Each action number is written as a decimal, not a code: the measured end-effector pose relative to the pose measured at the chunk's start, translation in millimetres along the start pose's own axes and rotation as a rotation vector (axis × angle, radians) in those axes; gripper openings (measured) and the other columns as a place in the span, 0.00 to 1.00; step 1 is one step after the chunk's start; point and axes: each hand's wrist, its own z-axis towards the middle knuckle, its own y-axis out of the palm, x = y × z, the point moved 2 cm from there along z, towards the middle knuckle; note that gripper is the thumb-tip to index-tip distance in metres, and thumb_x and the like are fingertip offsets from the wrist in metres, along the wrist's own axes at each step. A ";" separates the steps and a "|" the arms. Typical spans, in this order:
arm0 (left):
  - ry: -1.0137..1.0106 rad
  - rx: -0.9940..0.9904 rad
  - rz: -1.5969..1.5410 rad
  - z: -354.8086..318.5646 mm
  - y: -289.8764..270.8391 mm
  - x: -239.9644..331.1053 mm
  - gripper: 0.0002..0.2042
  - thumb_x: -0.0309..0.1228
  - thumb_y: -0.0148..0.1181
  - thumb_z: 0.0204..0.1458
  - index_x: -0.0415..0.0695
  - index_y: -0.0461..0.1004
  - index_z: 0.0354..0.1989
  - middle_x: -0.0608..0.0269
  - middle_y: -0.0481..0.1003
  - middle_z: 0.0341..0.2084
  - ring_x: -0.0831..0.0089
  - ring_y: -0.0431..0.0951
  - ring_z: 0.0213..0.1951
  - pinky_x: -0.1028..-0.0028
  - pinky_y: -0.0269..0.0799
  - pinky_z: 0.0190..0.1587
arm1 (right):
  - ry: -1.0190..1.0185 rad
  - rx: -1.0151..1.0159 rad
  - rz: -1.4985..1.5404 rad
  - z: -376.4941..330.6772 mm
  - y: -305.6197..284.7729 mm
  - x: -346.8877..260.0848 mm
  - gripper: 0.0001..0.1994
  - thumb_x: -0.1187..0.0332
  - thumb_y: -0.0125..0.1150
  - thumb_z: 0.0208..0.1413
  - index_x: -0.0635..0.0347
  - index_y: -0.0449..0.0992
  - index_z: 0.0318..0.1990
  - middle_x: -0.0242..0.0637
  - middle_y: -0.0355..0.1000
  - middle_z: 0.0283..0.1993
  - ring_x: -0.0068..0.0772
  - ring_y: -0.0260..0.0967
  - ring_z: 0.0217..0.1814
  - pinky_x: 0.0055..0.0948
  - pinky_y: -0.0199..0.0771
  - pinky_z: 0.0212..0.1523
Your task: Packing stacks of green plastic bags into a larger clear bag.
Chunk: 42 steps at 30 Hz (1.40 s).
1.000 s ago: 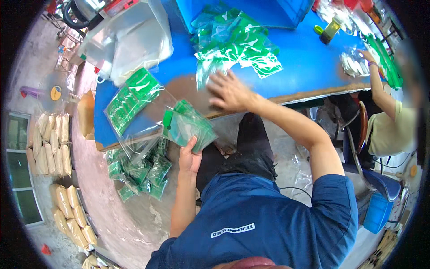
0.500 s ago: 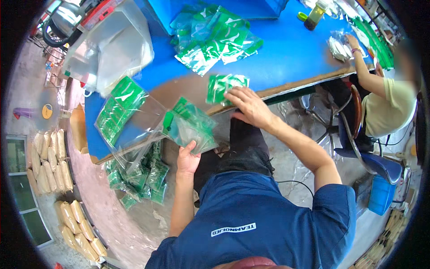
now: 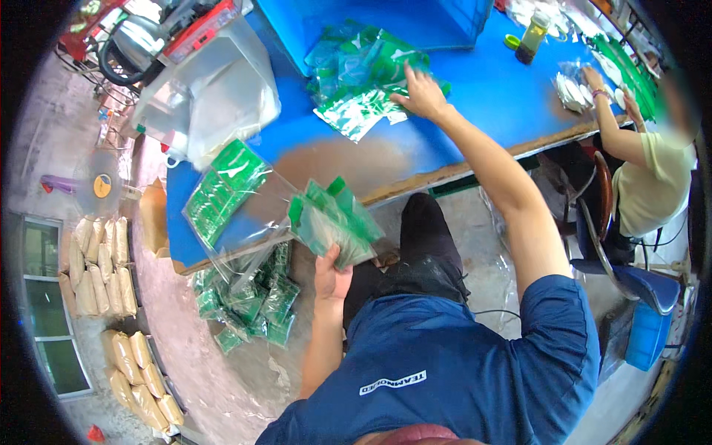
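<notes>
My left hand (image 3: 333, 276) is closed on a fanned stack of flat green-and-clear plastic packets (image 3: 337, 226), held off the near table edge. My right hand (image 3: 424, 94) stretches far over the blue table, its fingers spread at the right side of a loose pile of similar packets (image 3: 363, 63). It touches the pile's edge; no packet shows lifted in it. Left of my left hand, a large clear bag with a green printed panel (image 3: 228, 189) lies on the table and droops over its edge.
More green packets (image 3: 256, 300) lie heaped on the floor below the table. A translucent bin (image 3: 215, 96) and a kettle (image 3: 133, 44) stand at the left. A blue crate (image 3: 386, 22) is behind the pile. A jar (image 3: 531, 41) and a seated co-worker (image 3: 645, 170) are at the right.
My right hand has left a packet at the near table edge and reached out to the far pile. That packet is gone from the edge, and the left hand's stack looks fuller.
</notes>
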 end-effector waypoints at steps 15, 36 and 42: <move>-0.113 0.022 -0.082 -16.5 -20.0 5.4 0.25 0.20 0.61 0.54 0.44 0.66 0.62 0.61 0.75 0.53 0.66 0.77 0.55 0.61 0.72 0.61 | -0.459 -0.347 0.094 -75.2 -35.9 -68.4 0.44 0.30 0.50 0.54 0.54 0.62 0.69 0.56 0.57 0.71 0.66 0.50 0.74 0.61 0.45 0.72; -0.102 -0.010 -0.088 -4.4 -0.4 8.9 0.25 0.22 0.65 0.52 0.42 0.68 0.60 0.60 0.77 0.50 0.62 0.78 0.53 0.61 0.72 0.60 | 0.388 -0.376 0.999 -121.0 -114.6 -126.8 0.18 0.57 0.62 0.62 0.68 0.79 0.39 0.47 0.80 0.32 0.29 0.77 0.34 0.35 0.75 0.36; -0.072 0.057 -0.032 -1.2 2.6 6.5 0.24 0.22 0.62 0.54 0.42 0.67 0.61 0.58 0.75 0.54 0.61 0.74 0.58 0.57 0.68 0.64 | 0.072 -0.427 0.406 -142.2 -99.1 -157.1 0.22 0.51 0.58 0.63 0.63 0.76 0.49 0.49 0.76 0.39 0.45 0.75 0.40 0.46 0.72 0.41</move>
